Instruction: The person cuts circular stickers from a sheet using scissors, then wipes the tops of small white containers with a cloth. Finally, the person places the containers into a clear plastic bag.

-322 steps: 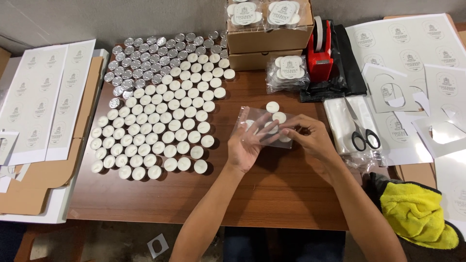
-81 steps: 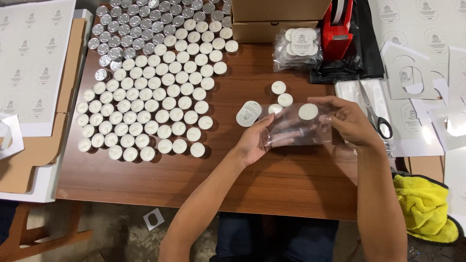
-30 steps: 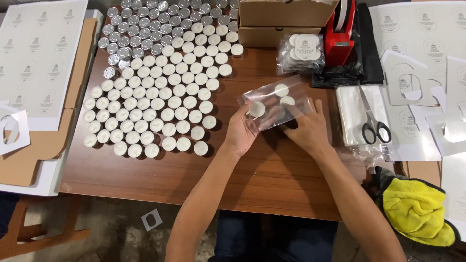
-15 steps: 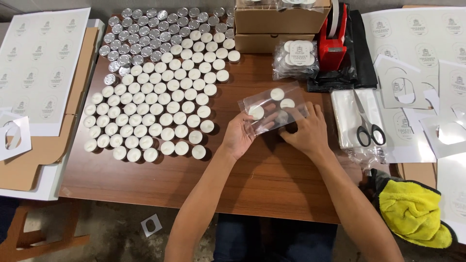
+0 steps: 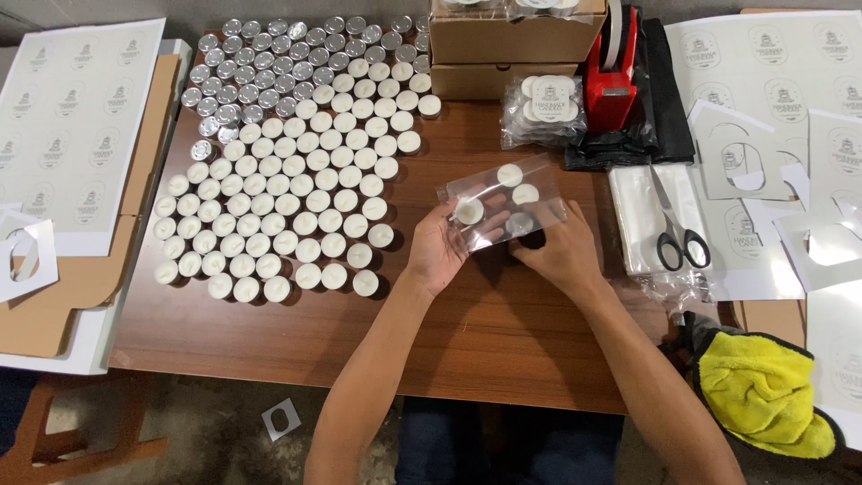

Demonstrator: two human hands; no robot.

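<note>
**Both hands on a clear bag of tealights at mid-table**

I see the left hand palm up under the near left part of a clear plastic bag, fingers curled up around it and the thumb resting by one white tealight inside. The right hand lies palm down on the bag's near right corner, fingers pressing the film. Both hands grip the bag. It lies low over the brown table, just right of centre; I cannot tell whether it touches the wood. I count at least three more tealights showing through the film toward its far side.

To the left, a large block of loose tealights stands in rows on the table, white wax upward in the near rows and silver cups at the far left corner. Nearest the bag is the row's right edge, close to the left hand but apart from it.

Beyond the bag: a packed bag of tealights, two stacked cardboard boxes and a red tape dispenser. To the right, scissors lie on a stack of clear bags. Label sheets flank the table on both sides. A yellow cloth sits at the near right corner.
</note>
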